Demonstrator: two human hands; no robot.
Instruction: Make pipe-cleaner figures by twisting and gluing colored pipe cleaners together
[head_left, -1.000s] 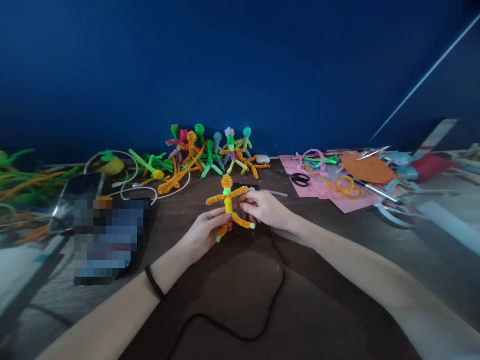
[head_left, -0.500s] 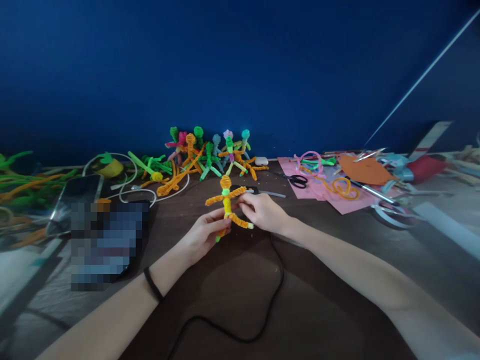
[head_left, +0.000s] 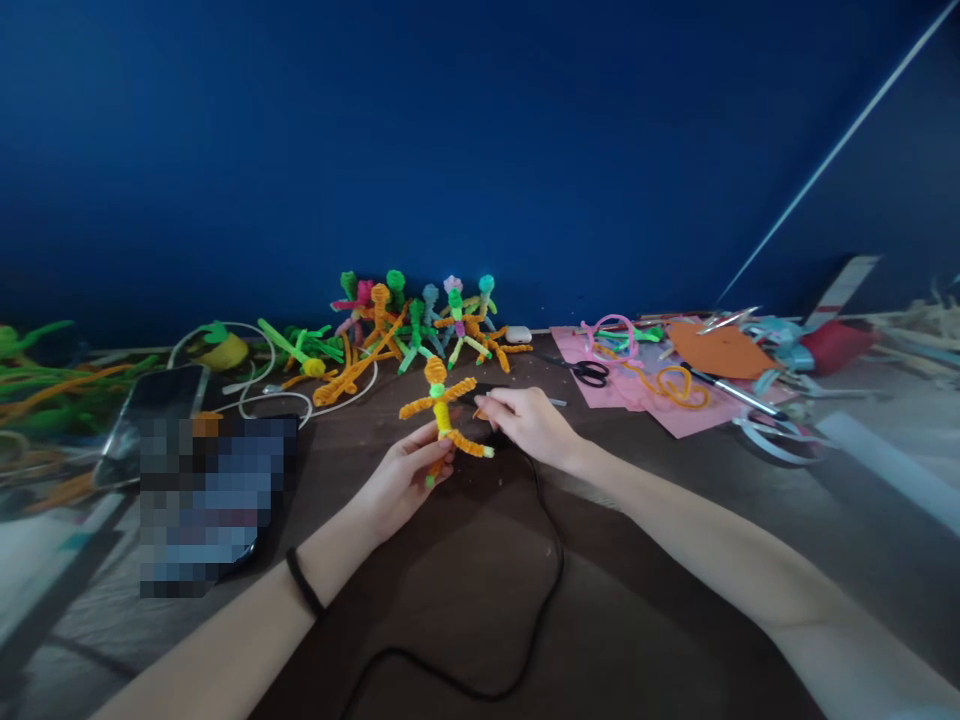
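An orange and yellow pipe-cleaner figure (head_left: 442, 418), with a light green neck and pale green tips, stands tilted in front of me. My left hand (head_left: 405, 472) pinches it low, around one leg. My right hand (head_left: 529, 425) is beside the figure on the right, a small gap away, thumb and fingers pressed together. A bit of orange shows at those fingertips, too small to name. Behind the right hand, a dark tool (head_left: 491, 392) lies partly hidden, with a translucent stick (head_left: 557, 402) beyond it. A black cord (head_left: 559, 560) runs from near the right hand toward me.
Several pipe-cleaner figures (head_left: 416, 325) lean against the blue wall. Black-handled scissors (head_left: 591, 373), pink paper (head_left: 679, 420) and an orange sheet (head_left: 720, 350) lie to the right. On the left are a phone (head_left: 154, 415), a blurred-out dark device (head_left: 232, 500) and a white cable (head_left: 274, 405).
My right hand has moved away from the figure, opening a gap between them. The left hand still holds the figure, which has shifted slightly left. The whole view has shifted a little.
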